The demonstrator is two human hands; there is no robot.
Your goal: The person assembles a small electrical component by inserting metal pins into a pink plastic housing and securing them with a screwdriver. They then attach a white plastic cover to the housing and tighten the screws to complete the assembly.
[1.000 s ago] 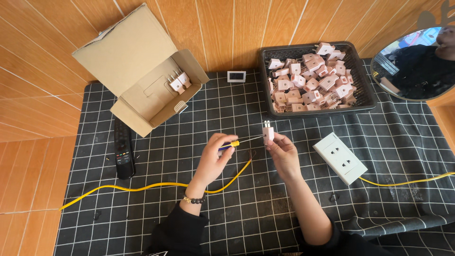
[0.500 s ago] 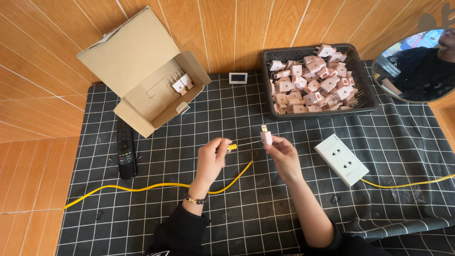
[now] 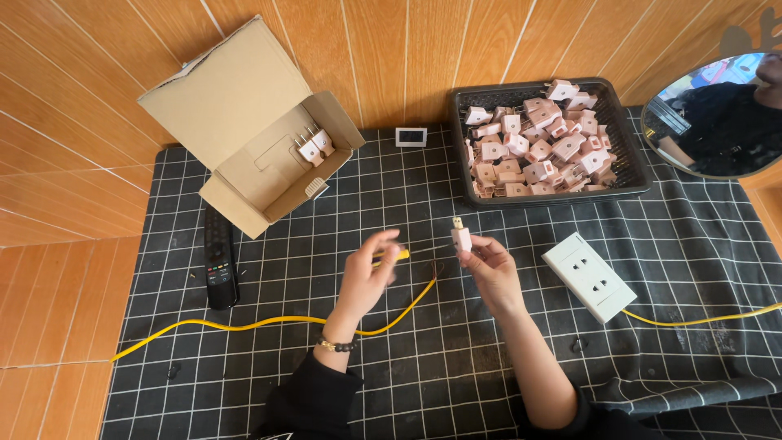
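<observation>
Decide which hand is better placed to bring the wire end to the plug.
Left, probably. The left hand already pinches the thin yellow wire near its end, while the right hand holds the small pale pink plug upright, prongs up.

A black cloth (image 3: 342, 187) with a white grid covers the bench. At ten o'clock an open cardboard box (image 3: 244, 122) holds two pale pink plugs (image 3: 314, 147). Just below it, at nine o'clock, lies a black remote control (image 3: 218, 257). At one o'clock a black mesh tray (image 3: 627, 155) is heaped with more pink plugs. Between box and tray sits a small white display (image 3: 410, 136). At three o'clock lies a white socket block (image 3: 589, 276); a round mirror (image 3: 721, 114) leans at two o'clock
</observation>
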